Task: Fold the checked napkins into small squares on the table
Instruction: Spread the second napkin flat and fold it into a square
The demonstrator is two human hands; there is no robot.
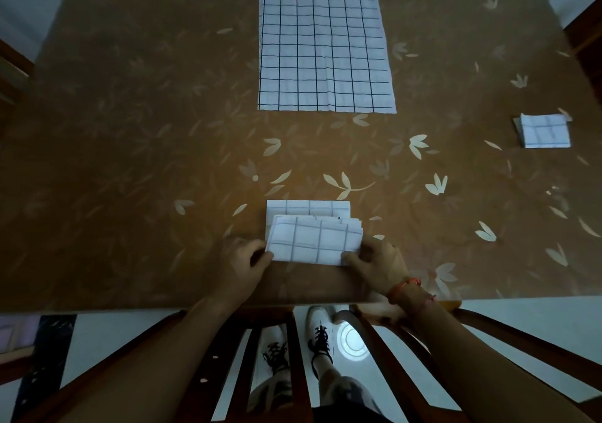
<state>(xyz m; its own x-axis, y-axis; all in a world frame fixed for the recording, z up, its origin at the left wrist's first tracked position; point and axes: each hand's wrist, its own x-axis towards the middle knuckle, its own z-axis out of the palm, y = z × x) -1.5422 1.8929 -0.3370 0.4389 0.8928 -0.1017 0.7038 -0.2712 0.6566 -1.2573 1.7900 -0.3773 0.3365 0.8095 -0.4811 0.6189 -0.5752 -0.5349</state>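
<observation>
Cloth on a patterned table cover

Checked napkins point(324, 48) look like thin creased cloth; the brown leaf-print tablecloth point(146, 129) seems smooth, faintly glossy.

Your table point(136, 129) has a brown cover with pale leaves. A half-folded napkin point(314, 237) lies between your hands, a spread-out checked napkin point(324, 48) well beyond them, and a small folded square point(544, 131) far to the right.

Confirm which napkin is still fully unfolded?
The far napkin, spread flat at the table's far edge. The near napkin is part-folded in both hands; the right-side napkin is already a small square.
</observation>
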